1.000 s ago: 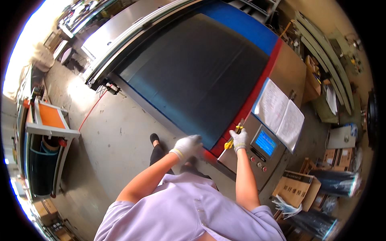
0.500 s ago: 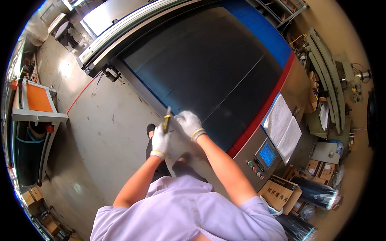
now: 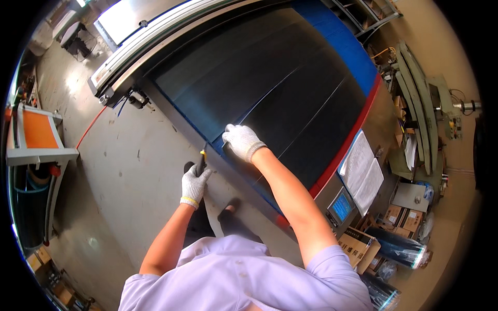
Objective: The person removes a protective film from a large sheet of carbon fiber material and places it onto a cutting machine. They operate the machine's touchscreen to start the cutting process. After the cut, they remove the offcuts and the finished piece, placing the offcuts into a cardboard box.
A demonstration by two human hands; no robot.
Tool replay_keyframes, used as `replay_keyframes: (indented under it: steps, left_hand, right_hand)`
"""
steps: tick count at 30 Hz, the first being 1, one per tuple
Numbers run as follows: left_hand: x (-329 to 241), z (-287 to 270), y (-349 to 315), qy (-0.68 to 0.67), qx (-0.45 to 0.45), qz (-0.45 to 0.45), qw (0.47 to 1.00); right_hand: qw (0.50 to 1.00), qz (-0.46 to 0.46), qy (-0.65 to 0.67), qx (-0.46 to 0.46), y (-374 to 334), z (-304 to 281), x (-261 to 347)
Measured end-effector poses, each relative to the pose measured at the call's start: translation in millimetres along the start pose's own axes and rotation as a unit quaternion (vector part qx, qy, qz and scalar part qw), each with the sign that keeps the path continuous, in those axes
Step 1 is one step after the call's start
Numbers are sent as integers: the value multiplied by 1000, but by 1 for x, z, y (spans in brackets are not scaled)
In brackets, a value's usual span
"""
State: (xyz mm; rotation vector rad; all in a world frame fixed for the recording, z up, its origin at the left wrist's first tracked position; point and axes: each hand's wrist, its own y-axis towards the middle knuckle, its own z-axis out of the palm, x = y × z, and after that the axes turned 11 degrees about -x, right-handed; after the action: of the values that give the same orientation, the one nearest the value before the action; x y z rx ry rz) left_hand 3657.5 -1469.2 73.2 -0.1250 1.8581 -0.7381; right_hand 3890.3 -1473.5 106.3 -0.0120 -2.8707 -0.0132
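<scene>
My left hand (image 3: 194,184), in a white knitted glove, is closed round a utility knife (image 3: 201,162) with a dark handle and yellow front part. It is held just off the near-left edge of a large flat machine bed (image 3: 179,120). Dark sheet material (image 3: 303,122) covers most of that bed, with two long, thin lines running across it. My right hand (image 3: 241,141), gloved too, lies over the sheet's near edge at the lower end of the farther line. Its fingers are curled, apparently round the sheet's edge; the grip itself is hidden beneath the glove.
A long beam (image 3: 150,39) spans the bed's far left side. Along the right are a red border strip (image 3: 358,129), papers (image 3: 361,172) and a control screen (image 3: 342,207). Cardboard boxes (image 3: 357,248) and wrapped dark rolls (image 3: 397,248) stand at lower right. An orange-topped frame (image 3: 40,129) stands left.
My left hand has drawn back left and down with the knife, away from my right hand. My right hand has shifted slightly up over the sheet. A second long line now shows across the sheet.
</scene>
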Motion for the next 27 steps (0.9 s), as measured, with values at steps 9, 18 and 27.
replay_keyframes:
  steps: [9,18,27]
  left_hand:
    - [-50,115,-12,35,41,215,975]
    - [-120,62,-37,40,63,337,939]
    - [-165,-5,136,-222,13,71,972]
  right_hand:
    - [915,131,218,-312,-73,-102,17]
    - [377,413,777,-289,-134,-22,27]
    - [488,450,656,-359,82,13,-15]
